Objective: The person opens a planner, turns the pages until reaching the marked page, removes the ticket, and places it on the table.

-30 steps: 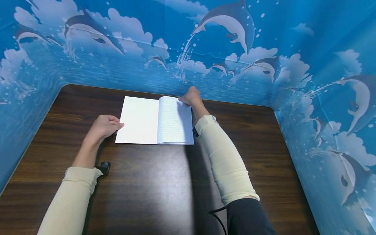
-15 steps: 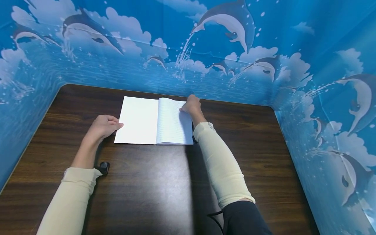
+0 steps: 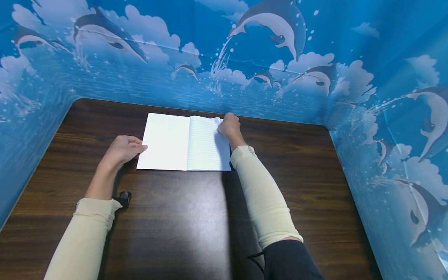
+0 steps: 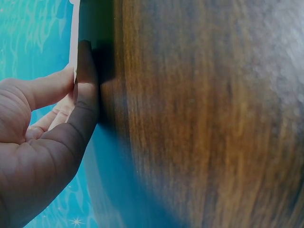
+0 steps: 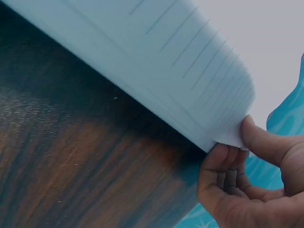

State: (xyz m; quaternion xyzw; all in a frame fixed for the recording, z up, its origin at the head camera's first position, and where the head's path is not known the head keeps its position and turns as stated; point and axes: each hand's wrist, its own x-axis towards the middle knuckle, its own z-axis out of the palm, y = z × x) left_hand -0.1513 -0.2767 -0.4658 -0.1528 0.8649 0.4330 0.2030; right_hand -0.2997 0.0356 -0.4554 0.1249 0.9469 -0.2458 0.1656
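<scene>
Left of centre, the left hand (image 3: 123,149) pinches the notebook (image 3: 166,143); at centre, the right hand (image 3: 230,126) pinches a page (image 3: 203,144) by its corner.

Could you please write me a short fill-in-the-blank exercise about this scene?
1. The left hand pinches the ____ edge of the open notebook.
2. The notebook's right page is printed with ____.
3. The right hand pinches the far right ____ of that page.
4. The blue backdrop is decorated with leaping ____.

Missing words: left; lines; corner; dolphins.
</scene>
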